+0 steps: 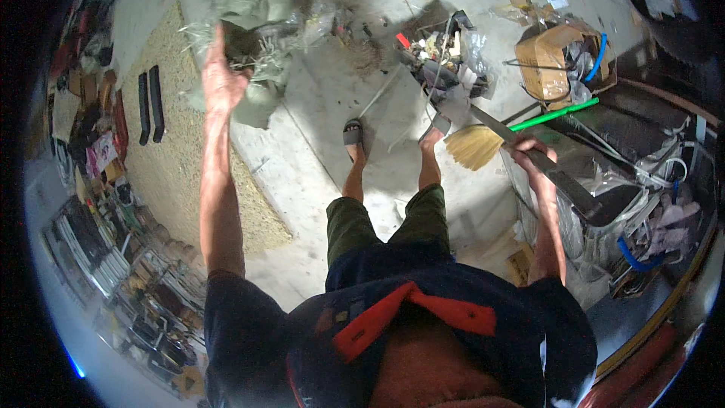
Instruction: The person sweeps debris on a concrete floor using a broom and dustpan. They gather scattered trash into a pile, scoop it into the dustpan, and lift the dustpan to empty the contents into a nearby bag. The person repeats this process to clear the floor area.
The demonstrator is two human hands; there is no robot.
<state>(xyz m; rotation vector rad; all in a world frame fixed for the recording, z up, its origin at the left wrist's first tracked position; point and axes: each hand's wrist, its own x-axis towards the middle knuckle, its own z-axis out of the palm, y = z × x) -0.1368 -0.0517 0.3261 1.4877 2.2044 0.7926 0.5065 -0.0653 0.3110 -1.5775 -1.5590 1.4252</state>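
Note:
My left hand [225,79] is closed at the edge of a crumpled pale green-grey sack [257,102] with frayed strands, raised at the upper left. My right hand [535,157] grips a long, dark flat bar [565,181] that runs diagonally toward the lower right. Just left of that hand are the straw bristles [474,147] of a broom, and a green handle [566,108] lies behind the bar.
A mixed scrap pile [445,53] lies ahead of my feet, with a cardboard box [551,60] to its right. A speckled board [185,189] with two black strips is on the left, beside dense clutter [113,257]. Wrapped items [657,234] crowd the right.

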